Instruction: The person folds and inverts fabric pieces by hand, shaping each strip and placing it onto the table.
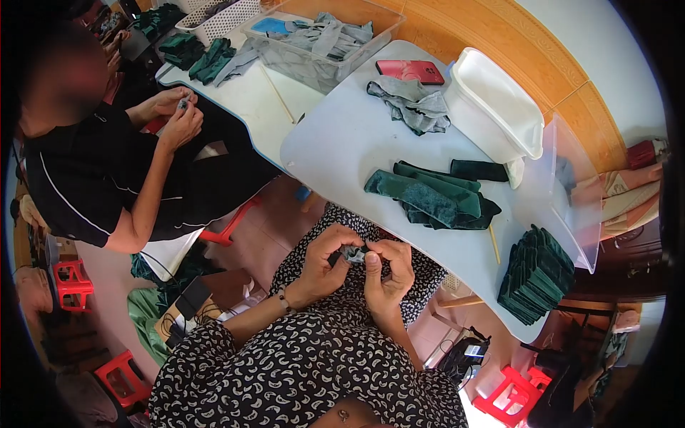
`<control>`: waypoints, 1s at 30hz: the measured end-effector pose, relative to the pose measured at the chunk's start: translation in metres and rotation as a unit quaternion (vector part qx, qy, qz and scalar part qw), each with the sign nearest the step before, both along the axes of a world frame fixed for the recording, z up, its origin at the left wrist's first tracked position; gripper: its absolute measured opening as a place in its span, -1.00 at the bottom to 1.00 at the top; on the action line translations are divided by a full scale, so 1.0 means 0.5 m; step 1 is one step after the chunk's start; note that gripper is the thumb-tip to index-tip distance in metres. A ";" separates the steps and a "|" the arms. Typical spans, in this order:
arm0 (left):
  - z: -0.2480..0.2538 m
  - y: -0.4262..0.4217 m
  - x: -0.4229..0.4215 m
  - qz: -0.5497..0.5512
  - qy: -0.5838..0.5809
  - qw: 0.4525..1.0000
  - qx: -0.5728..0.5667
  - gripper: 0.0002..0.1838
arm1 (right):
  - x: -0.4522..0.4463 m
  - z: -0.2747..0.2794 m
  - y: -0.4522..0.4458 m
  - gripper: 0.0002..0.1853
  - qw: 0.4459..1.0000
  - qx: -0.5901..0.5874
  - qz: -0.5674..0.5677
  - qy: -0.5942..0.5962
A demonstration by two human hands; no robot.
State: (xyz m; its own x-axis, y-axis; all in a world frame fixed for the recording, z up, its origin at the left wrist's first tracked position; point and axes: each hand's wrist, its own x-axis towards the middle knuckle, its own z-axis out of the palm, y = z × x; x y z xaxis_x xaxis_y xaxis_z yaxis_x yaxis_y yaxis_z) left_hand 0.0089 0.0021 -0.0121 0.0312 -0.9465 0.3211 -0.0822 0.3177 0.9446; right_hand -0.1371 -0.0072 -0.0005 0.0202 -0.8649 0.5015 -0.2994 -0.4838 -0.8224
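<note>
Over my lap, both hands pinch one small bunched piece of grey-green fabric [352, 254]. My left hand [321, 264] grips its left side between thumb and fingers. From the other side my right hand [387, 272] holds it, thumb and fingertips pressed together. Most of the piece is hidden by my fingers. Beyond my hands, several dark green velvet pieces [435, 196] lie loosely overlapped on the white table [328, 146]. A neat stack of green velvet pieces [536, 274] stands at the table's right end, with a thin wooden stick [495, 244] beside it.
Further back are a crumpled grey cloth [410, 103], a red phone [409, 71] and a white plastic bin [496, 103]. A clear tub [325, 53] holds grey fabric. At left a co-worker [85, 157] handles a small piece. Red stools [510, 399] stand on the floor.
</note>
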 end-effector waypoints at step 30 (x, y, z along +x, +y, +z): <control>0.001 0.010 0.001 0.056 -0.001 0.998 -0.012 -0.80 | 0.019 -0.005 0.011 -0.86 0.998 0.028 0.004 -0.052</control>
State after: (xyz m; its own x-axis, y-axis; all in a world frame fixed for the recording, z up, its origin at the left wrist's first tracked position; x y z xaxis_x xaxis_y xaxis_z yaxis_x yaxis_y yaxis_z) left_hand 0.0093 0.0070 -0.0115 0.1352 -0.9290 0.3444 -0.1198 0.3298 0.9364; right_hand -0.1275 -0.0019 -0.0032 -0.0220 -0.8914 0.4527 -0.2081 -0.4388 -0.8741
